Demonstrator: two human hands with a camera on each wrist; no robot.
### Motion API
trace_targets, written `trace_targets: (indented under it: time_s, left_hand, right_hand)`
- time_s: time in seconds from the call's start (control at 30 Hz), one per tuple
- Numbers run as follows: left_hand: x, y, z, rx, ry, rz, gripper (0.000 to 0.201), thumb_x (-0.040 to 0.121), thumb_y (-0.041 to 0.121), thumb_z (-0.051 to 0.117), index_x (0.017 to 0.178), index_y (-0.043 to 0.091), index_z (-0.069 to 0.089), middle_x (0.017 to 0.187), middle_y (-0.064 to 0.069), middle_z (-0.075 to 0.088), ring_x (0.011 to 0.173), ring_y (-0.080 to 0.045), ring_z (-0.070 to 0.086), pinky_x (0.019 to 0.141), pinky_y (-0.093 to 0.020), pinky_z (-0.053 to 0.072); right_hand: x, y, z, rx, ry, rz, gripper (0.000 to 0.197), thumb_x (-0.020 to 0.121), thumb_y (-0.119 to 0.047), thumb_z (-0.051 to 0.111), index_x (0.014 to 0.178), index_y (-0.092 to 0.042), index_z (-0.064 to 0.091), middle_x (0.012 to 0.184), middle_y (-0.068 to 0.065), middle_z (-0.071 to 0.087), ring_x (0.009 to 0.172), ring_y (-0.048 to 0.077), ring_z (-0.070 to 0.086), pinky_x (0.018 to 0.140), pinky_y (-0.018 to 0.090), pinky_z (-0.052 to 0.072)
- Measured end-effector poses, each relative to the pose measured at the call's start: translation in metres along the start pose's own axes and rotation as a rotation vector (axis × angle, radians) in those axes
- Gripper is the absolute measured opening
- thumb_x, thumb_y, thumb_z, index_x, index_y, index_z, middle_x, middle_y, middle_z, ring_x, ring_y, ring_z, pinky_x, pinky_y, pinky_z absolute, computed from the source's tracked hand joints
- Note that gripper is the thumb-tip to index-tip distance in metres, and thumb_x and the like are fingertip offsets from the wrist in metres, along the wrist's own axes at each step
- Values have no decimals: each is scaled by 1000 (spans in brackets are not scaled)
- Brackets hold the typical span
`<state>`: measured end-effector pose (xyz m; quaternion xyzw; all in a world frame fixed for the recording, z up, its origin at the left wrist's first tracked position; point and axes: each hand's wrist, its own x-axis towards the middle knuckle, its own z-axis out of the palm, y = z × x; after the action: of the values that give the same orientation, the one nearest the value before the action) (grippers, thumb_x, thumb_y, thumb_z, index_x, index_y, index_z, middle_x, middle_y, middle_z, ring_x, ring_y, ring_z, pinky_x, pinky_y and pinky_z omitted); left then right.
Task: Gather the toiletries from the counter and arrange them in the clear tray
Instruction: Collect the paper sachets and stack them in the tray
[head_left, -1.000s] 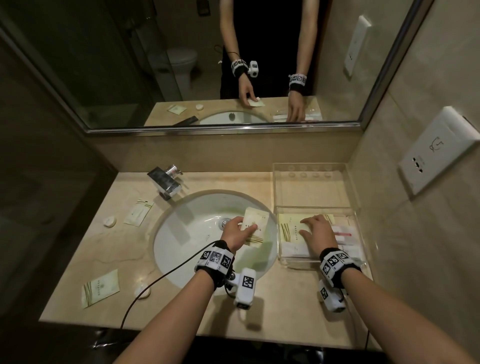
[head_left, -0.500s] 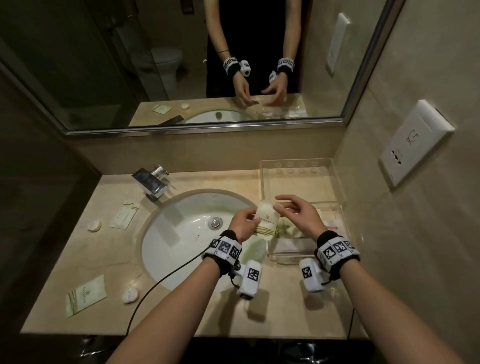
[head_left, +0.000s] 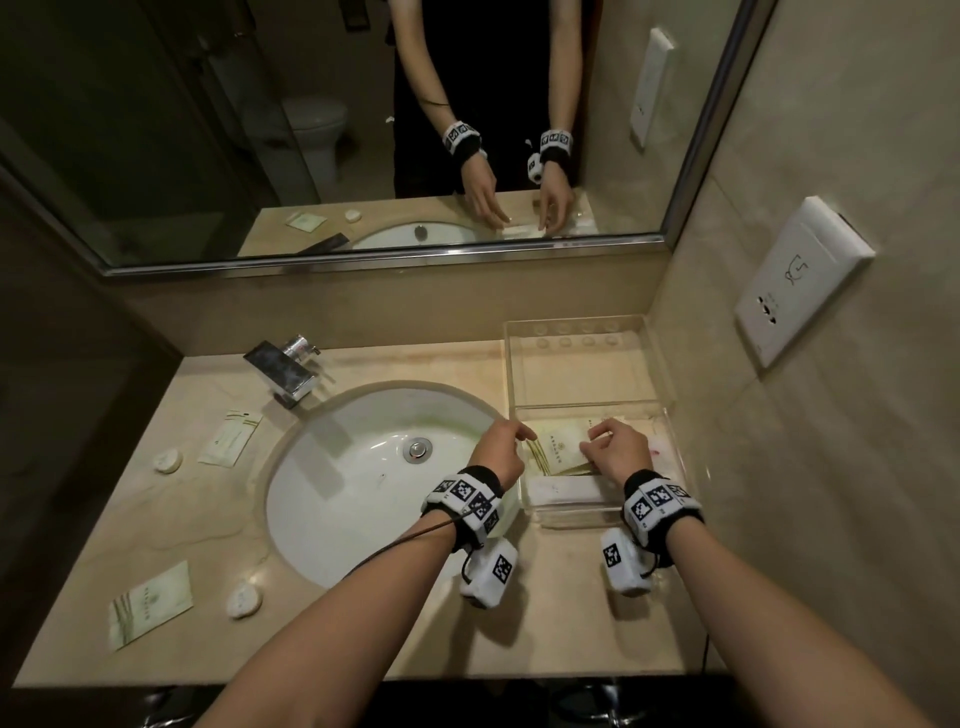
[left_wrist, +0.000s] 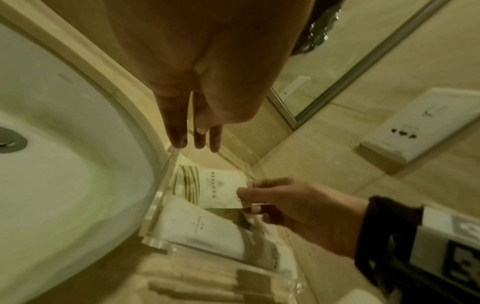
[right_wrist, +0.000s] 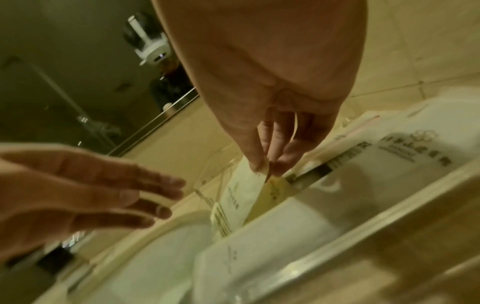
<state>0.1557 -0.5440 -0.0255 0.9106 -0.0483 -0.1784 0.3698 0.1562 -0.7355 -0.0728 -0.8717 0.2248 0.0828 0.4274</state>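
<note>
A clear tray (head_left: 670, 415) stands on the counter right of the sink, holding several flat toiletry packets, with a white one (head_left: 566, 491) at its front. My right hand (head_left: 615, 447) pinches the edge of a cream packet with green stripes (head_left: 558, 447) and holds it inside the tray (left_wrist: 155, 207); the pinch shows in the right wrist view (right_wrist: 262, 166) on that packet (right_wrist: 241, 197). My left hand (head_left: 501, 447) hovers at the tray's left wall, fingers straight, holding nothing (left_wrist: 194, 135). On the counter's left lie two more packets (head_left: 228, 439) (head_left: 150, 605) and two small round white soaps (head_left: 167, 460) (head_left: 243, 600).
The white sink (head_left: 332, 499) fills the middle of the counter, with a chrome faucet (head_left: 283, 374) behind it. A mirror (head_left: 363, 130) runs along the back wall. A white socket plate (head_left: 800, 280) sits on the right wall. A second clear tray section (head_left: 571, 358) stands behind the first.
The striped packet passed from my left hand to my right, which lowered it into the tray. My left hand let go and now hovers beside the tray.
</note>
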Motion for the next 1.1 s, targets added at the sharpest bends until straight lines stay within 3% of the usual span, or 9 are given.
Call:
trace_targets:
  time_s: [0.1, 0.3, 0.43, 0.5, 0.6, 0.8, 0.97, 1.1]
  left_hand:
    - [3, -1, 10, 107, -56, 43, 41, 88, -10, 43, 119, 10, 62, 131, -10, 53, 125, -23, 49, 106, -28, 37]
    - [13, -2, 26, 228, -125, 107, 49, 85, -11, 46, 128, 11, 57, 137, -9, 47, 130, -25, 45, 112, -30, 33]
    - [18, -2, 37, 297, -169, 138, 55, 85, -10, 45, 135, 12, 51, 148, -8, 39, 136, -26, 38, 114, -33, 33]
    - [21, -2, 41, 336, -182, 152, 59, 85, -10, 46, 139, 13, 46, 153, -9, 32, 140, -26, 34, 115, -35, 31]
    - [22, -5, 47, 358, -184, 165, 63, 87, -9, 46, 145, 13, 37, 157, -10, 25, 145, -26, 25, 119, -34, 25]
    - [23, -10, 55, 379, -192, 168, 67, 88, -9, 44, 149, 14, 29, 158, -10, 22, 147, -26, 19, 120, -33, 19]
    - [21, -15, 57, 404, -244, 192, 77, 82, -14, 49, 151, 13, 24, 159, -13, 17, 148, -29, 16, 121, -36, 18]
    - [22, -16, 53, 356, -223, 201, 71, 86, -10, 46, 149, 15, 28, 159, -9, 19, 147, -24, 20, 120, -32, 20]
  right_hand:
    - [0, 1, 2, -157, 13, -39, 19, 79, -22, 75, 91, -14, 63, 90, 5, 68, 88, 24, 66, 82, 34, 53]
    - [3, 6, 2, -256, -6, -178, 47, 81, -17, 71, 126, -19, 58, 101, 11, 69, 95, 26, 64, 85, 35, 52]
    - [3, 9, 3, -413, -9, -243, 39, 83, -24, 70, 122, -23, 63, 100, 5, 70, 97, 25, 63, 89, 36, 49]
    - [3, 10, 2, -495, 12, -256, 37, 84, -31, 69, 120, -23, 64, 110, 6, 66, 102, 26, 60, 93, 37, 45]
    - [3, 14, 3, -469, 17, -300, 45, 85, -30, 69, 128, -23, 59, 123, 8, 58, 111, 29, 53, 98, 40, 41]
    - [1, 20, 2, -573, 10, -445, 43, 91, -31, 62, 134, -29, 56, 129, 0, 55, 114, 24, 47, 97, 37, 36]
    - [-4, 21, 3, -608, -4, -444, 42, 93, -34, 58, 135, -29, 55, 134, 1, 54, 117, 25, 45, 97, 38, 34]
    - [-8, 19, 3, -616, -20, -417, 46, 93, -34, 57, 138, -29, 52, 133, 3, 55, 117, 26, 46, 98, 39, 35]
